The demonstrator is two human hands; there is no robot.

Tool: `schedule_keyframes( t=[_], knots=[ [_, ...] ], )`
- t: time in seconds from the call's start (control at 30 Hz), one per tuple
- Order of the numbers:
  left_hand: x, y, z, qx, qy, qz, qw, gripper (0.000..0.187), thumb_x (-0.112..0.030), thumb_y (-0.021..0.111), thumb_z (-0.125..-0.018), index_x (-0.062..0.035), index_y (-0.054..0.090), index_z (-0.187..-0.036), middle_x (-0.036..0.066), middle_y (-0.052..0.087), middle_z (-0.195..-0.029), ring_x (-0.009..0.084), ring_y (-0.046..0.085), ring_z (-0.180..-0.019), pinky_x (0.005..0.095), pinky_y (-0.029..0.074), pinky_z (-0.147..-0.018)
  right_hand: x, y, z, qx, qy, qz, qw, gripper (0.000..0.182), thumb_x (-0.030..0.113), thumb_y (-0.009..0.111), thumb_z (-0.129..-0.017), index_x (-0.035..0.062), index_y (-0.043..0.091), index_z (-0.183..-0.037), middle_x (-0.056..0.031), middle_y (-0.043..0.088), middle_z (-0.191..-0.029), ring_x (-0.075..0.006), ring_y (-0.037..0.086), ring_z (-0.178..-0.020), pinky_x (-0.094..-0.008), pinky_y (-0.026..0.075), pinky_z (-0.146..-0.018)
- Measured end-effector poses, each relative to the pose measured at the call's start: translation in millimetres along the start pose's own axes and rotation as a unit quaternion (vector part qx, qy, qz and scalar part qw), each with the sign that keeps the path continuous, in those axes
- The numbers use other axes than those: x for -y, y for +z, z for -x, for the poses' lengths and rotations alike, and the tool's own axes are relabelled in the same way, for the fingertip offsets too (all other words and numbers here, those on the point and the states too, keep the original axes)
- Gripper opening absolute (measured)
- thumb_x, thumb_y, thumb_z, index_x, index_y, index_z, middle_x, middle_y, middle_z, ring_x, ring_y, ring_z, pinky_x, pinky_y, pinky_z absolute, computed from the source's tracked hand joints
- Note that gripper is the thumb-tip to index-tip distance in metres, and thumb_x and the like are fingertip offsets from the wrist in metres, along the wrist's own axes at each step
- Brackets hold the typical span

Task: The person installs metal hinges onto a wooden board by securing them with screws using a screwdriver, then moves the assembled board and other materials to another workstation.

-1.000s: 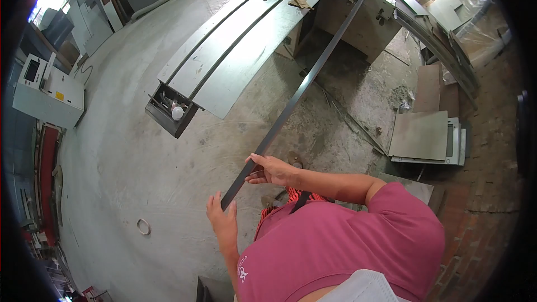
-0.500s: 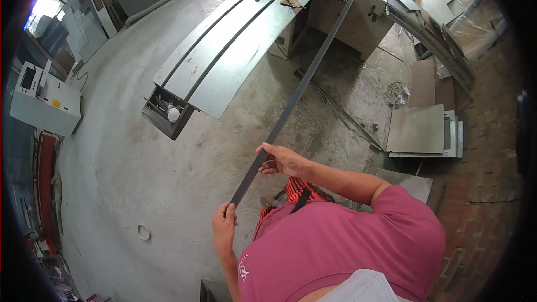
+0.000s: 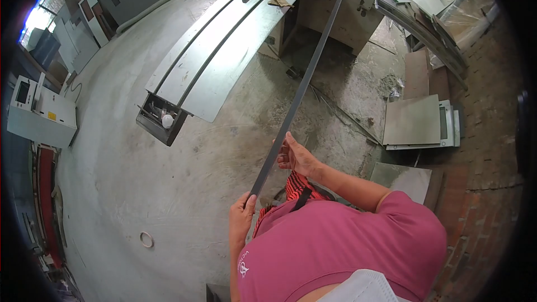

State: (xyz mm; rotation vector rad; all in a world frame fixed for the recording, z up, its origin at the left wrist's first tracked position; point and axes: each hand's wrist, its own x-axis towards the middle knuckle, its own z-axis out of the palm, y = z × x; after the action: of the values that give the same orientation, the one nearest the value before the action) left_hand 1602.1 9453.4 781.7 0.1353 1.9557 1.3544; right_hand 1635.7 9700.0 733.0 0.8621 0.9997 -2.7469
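A long, narrow dark strip (image 3: 305,86) runs diagonally from my body up to the machine at the top. My left hand (image 3: 241,216) is closed around its near end, thumb on top. Further along, my right hand (image 3: 299,158) holds the strip loosely by its right edge, with the thumb against the edge and the fingers curled close beside it. The strip's far end reaches the wooden-sided cabinet (image 3: 338,19), among other parts there.
A long metal sliding table (image 3: 218,50) with dark grooves extends at upper left, an open-topped end box (image 3: 162,118) at its near end. Flat panels (image 3: 414,120) are stacked at right. A ring (image 3: 146,239) lies on the floor; a white machine (image 3: 45,109) stands far left.
Both hands and the near end of the strip have shifted right, the left hand also slightly up. My right thumb has moved from over the strip to its right edge.
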Motion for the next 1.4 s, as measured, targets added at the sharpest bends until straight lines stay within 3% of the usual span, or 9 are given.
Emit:
schedule_keyframes(
  t=[0.27, 0.47, 0.6, 0.7, 0.8, 1.03, 1.4],
  knots=[
    [-19, 20, -32, 0.014, 0.068, -0.055, 0.996, 0.036, -0.034, 0.057, -0.089, -0.0007, 0.058, -0.101, 0.0, 0.049, -0.06, 0.0085, 0.046, -0.057, 0.0253, 0.038, -0.052, -4, 12, 3, -0.006, -0.006, 0.003, 1.0, 0.056, 0.063, 0.04, -0.086, 0.0157, 0.055, -0.111, 0.0026, 0.06, -0.088, -0.0102, 0.058, -0.073, -0.0258, 0.05, -0.064],
    [-24, 34, -74, 0.045, 0.111, -0.064, 0.991, 0.034, -0.034, 0.057, -0.089, -0.0017, 0.057, -0.101, 0.003, 0.052, -0.06, 0.0099, 0.048, -0.055, 0.0268, 0.039, -0.052, -15, 14, 5, 0.001, -0.004, 0.013, 1.0, 0.055, 0.063, 0.044, -0.085, 0.017, 0.052, -0.115, 0.0009, 0.059, -0.093, -0.0101, 0.055, -0.083, -0.0274, 0.048, -0.07],
    [-38, 43, -95, 0.059, 0.12, -0.071, 0.989, 0.035, -0.035, 0.057, -0.089, -0.0021, 0.057, -0.1, 0.003, 0.052, -0.06, 0.0104, 0.049, -0.055, 0.0271, 0.039, -0.052, -7, 13, 5, 0.006, -0.038, 0.001, 0.999, 0.056, 0.061, 0.045, -0.086, 0.0153, 0.049, -0.117, -0.0018, 0.057, -0.099, -0.0121, 0.054, -0.09, -0.0298, 0.048, -0.074],
    [-46, 53, -109, 0.086, 0.13, -0.046, 0.987, 0.029, -0.029, 0.057, -0.091, -0.0017, 0.056, -0.099, -0.002, 0.049, -0.063, 0.0058, 0.044, -0.057, 0.0219, 0.036, -0.052, 3, 3, 3, -0.004, -0.044, -0.013, 0.999, 0.057, 0.061, 0.045, -0.086, 0.0142, 0.047, -0.119, -0.0029, 0.056, -0.101, -0.0134, 0.053, -0.094, -0.0311, 0.048, -0.077],
    [-59, 60, -122, 0.094, 0.095, -0.069, 0.989, 0.028, -0.029, 0.057, -0.091, -0.0022, 0.056, -0.1, -0.002, 0.049, -0.066, 0.0057, 0.043, -0.058, 0.0217, 0.037, -0.053, 14, -15, -8, -0.01, -0.05, -0.022, 0.998, 0.057, 0.06, 0.045, -0.086, 0.0136, 0.046, -0.12, -0.0032, 0.056, -0.102, -0.0144, 0.053, -0.095, -0.0325, 0.047, -0.08],
    [-87, 89, -168, 0.106, 0.098, -0.032, 0.989, 0.031, -0.03, 0.058, -0.09, -0.0021, 0.055, -0.101, -0.002, 0.048, -0.064, 0.0058, 0.043, -0.058, 0.0215, 0.035, -0.052, 75, -26, -35, -0.004, -0.062, -0.03, 0.998, 0.049, 0.056, 0.044, -0.089, 0.0146, 0.05, -0.115, -0.0035, 0.058, -0.1, -0.0153, 0.055, -0.097, -0.0321, 0.048, -0.08],
    [-150, 142, -249, 0.102, 0.099, -0.056, 0.988, 0.034, -0.033, 0.058, -0.09, -0.0022, 0.055, -0.103, -0.001, 0.05, -0.064, 0.0072, 0.044, -0.058, 0.0225, 0.036, -0.052, 182, -59, -89, -0.006, -0.04, 0.006, 0.999, 0.057, 0.058, 0.045, -0.087, 0.011, 0.048, -0.119, -0.0059, 0.057, -0.101, -0.0162, 0.056, -0.096, -0.0348, 0.048, -0.084]
  ],
)
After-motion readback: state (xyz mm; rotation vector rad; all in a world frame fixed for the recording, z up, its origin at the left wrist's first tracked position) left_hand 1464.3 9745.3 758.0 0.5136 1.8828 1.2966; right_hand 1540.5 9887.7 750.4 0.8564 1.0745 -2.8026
